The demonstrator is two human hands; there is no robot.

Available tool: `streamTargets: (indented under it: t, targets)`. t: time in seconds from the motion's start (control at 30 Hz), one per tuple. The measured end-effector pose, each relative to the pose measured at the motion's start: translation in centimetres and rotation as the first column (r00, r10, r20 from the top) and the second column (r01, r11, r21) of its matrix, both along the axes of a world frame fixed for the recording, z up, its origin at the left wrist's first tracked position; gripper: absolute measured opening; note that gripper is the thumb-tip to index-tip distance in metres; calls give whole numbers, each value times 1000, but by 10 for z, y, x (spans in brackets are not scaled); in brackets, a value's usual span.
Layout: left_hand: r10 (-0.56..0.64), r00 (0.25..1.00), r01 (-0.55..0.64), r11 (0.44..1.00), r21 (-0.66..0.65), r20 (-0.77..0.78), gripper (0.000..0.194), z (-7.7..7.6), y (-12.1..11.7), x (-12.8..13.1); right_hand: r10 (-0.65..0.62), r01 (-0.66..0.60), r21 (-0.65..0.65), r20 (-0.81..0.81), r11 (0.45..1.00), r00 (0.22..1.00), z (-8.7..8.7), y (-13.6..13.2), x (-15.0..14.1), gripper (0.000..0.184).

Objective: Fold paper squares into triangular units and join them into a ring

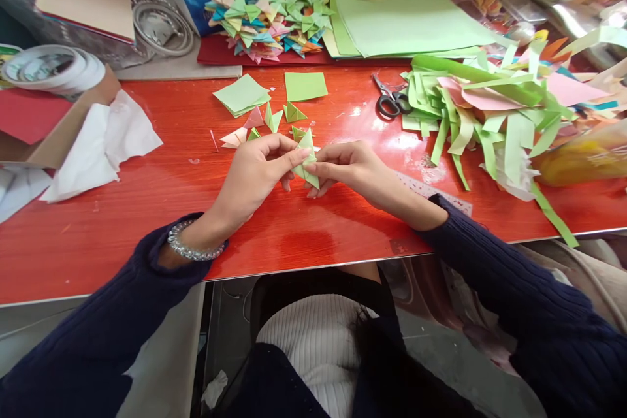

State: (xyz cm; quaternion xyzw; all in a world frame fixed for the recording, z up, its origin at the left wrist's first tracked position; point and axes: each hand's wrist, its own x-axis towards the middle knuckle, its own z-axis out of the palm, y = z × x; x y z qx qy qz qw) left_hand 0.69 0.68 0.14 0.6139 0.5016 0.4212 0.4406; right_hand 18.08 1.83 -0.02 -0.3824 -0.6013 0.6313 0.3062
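Both my hands meet over the middle of the red table [147,209] on one folded light-green paper piece [307,160]. My left hand [255,173] pinches its left side with fingers curled. My right hand [350,168] grips its right side, fingertips pressed on the fold. Just beyond lie a few small folded triangles [292,113], green and pink, and a small stack of green paper squares [241,95] with a single green square [305,86] beside it.
A heap of folded coloured paper units [269,16] sits at the back. Black scissors [390,100] lie right of centre, next to a tangle of green paper strips [484,111]. Green sheets [406,23] lie behind. White tissue [102,144] and tape rolls [51,68] are on the left.
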Motion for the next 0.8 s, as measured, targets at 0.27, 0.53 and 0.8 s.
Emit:
streamTargets:
  t: [0.27,0.53,0.8]
  targets:
    - [-5,982,44,978,-205,188,28,-2,-1,1,38,-43,-40,-116,998,993,-1,-6,-3,27]
    - [-61,969,135,941,310,-239,22,5,1,-7,2,-11,-55,-166,998,986,-9,-3,1,21]
    - [-222,914,328,898,294,-340,24,2,4,-18,3,10,63,-201,998,980,-10,-5,3,19]
